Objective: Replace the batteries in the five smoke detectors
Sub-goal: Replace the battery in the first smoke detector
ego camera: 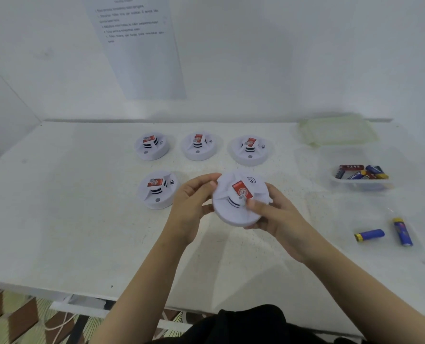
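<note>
Smoke detector [227,212], held over the table's [82,219] middle; left hand [191,202] and right hand [278,217] both grasp its rim, right thumb on the labelled dome; a round disc without a long axis, face tilted up toward the person; a slipping twist could drop it onto the neighbouring detector [158,189].
</note>
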A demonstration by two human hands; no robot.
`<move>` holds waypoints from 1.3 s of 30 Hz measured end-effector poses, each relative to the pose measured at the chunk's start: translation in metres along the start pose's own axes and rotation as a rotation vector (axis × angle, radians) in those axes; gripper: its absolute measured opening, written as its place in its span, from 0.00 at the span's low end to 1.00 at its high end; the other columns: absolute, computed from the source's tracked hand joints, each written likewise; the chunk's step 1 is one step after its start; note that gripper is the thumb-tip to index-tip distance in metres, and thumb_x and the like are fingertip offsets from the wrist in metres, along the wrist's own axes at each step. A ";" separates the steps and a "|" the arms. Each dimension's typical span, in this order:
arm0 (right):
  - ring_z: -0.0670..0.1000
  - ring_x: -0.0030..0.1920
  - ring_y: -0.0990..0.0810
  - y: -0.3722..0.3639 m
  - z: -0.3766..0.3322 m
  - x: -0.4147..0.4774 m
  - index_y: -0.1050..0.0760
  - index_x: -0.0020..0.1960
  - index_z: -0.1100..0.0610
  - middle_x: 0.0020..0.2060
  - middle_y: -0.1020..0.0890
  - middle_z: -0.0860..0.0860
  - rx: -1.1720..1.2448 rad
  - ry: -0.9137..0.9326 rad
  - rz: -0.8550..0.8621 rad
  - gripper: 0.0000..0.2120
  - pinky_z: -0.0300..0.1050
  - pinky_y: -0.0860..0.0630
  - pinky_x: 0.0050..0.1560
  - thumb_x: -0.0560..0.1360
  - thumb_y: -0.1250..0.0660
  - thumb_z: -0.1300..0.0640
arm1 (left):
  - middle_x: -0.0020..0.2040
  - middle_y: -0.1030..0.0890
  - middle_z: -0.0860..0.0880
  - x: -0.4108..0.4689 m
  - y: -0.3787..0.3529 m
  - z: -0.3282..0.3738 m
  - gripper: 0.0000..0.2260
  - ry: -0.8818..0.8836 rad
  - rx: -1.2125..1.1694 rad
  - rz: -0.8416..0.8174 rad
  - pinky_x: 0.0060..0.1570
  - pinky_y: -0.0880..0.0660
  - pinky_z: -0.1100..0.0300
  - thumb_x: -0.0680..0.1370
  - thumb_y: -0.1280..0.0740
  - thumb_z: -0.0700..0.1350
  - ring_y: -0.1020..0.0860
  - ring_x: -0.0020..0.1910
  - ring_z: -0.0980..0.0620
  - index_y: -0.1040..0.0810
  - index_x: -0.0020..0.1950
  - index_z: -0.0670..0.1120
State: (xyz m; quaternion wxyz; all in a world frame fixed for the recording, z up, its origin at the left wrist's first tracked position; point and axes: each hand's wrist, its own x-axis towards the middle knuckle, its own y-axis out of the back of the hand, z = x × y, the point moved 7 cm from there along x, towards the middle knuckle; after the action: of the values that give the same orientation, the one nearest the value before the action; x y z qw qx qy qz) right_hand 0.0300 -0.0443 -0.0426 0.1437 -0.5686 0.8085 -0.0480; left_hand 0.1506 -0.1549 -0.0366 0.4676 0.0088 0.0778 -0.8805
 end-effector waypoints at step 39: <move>0.59 0.52 0.18 0.004 0.033 0.009 0.36 0.66 0.45 0.52 0.18 0.56 -0.035 0.046 0.088 0.34 0.50 0.20 0.52 0.70 0.33 0.74 | 0.63 0.20 0.51 0.000 -0.002 -0.045 0.31 0.046 -0.048 -0.256 0.56 0.22 0.58 0.67 0.29 0.32 0.22 0.63 0.51 0.28 0.67 0.52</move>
State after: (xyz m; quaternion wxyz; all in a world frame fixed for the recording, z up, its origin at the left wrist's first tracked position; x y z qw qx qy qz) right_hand 0.0326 -0.0488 -0.0766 0.1168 -0.5338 0.8365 -0.0405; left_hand 0.1468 -0.1471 -0.0808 0.3497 0.0079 0.1103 -0.9303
